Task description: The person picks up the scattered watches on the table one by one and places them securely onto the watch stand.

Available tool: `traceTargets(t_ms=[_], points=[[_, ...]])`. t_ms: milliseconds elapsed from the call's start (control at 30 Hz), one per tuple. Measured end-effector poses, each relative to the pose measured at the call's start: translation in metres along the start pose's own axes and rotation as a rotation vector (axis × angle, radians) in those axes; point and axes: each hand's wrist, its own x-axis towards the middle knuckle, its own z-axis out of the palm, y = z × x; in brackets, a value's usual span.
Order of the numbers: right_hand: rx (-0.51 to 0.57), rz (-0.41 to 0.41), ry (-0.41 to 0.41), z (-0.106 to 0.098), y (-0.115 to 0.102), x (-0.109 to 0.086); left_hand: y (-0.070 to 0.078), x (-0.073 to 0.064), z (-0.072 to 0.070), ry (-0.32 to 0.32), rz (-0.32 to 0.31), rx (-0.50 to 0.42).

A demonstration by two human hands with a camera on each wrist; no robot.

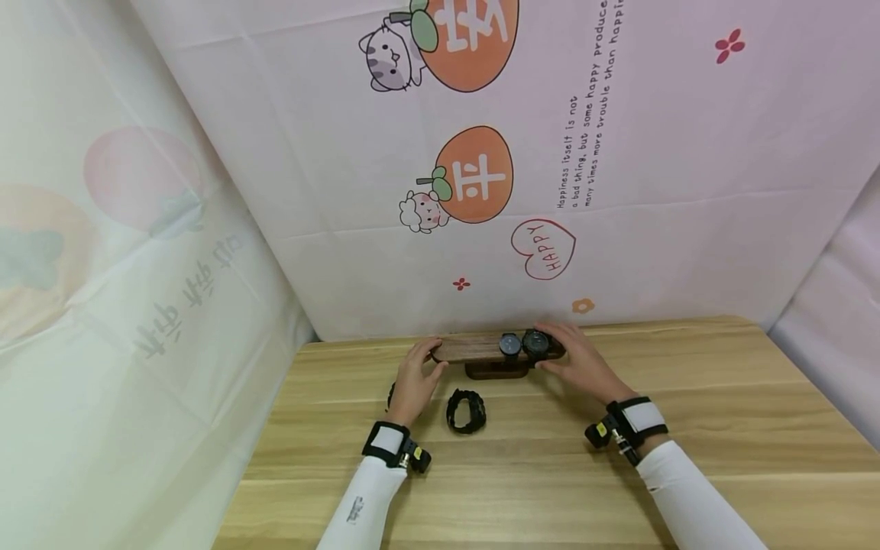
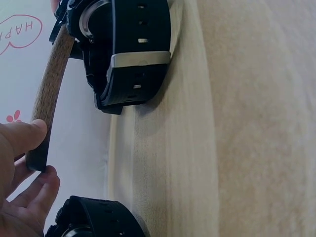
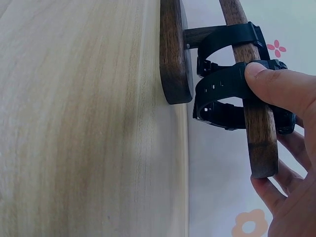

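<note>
A dark wooden watch stand (image 1: 467,349) stands near the back of the table, its long bar raised on a short base (image 1: 496,371). My left hand (image 1: 415,382) holds the bar's left end between thumb and fingers. Two black wristwatches hang round the right part of the bar: an inner watch (image 1: 510,344) and an outer watch (image 1: 536,343). My right hand (image 1: 576,359) grips the outer one, thumb on its strap (image 3: 224,85) and fingers behind the bar's end. On the table, a black watch (image 1: 466,412) rests on its side between my forearms.
Another black watch (image 2: 98,217) lies by my left hand, mostly hidden behind it in the head view. A printed white cloth (image 1: 385,290) hangs right behind the table's back edge (image 1: 639,324). More cloth (image 1: 172,367) hangs at the left.
</note>
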Motion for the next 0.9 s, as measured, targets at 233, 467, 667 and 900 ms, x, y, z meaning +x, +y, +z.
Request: traceTargets(t_ms=[233, 467, 667, 900], points=[[-0.008, 0.004, -0.003, 0.001, 0.001, 0.0, -0.001, 0.0, 0.0, -0.007, -0.004, 0.017], [-0.01, 0.007, 0.0, 0.0, -0.001, -0.001, 0.001, -0.001, -0.001, -0.027, 0.009, 0.009], [-0.007, 0.014, 0.0, 0.001, 0.001, -0.002, 0.003, -0.005, -0.003, -0.029, 0.006, 0.049], [0.032, 0.031, -0.026, -0.002, 0.004, -0.004, 0.01, -0.009, -0.009, 0.011, 0.059, 0.086]])
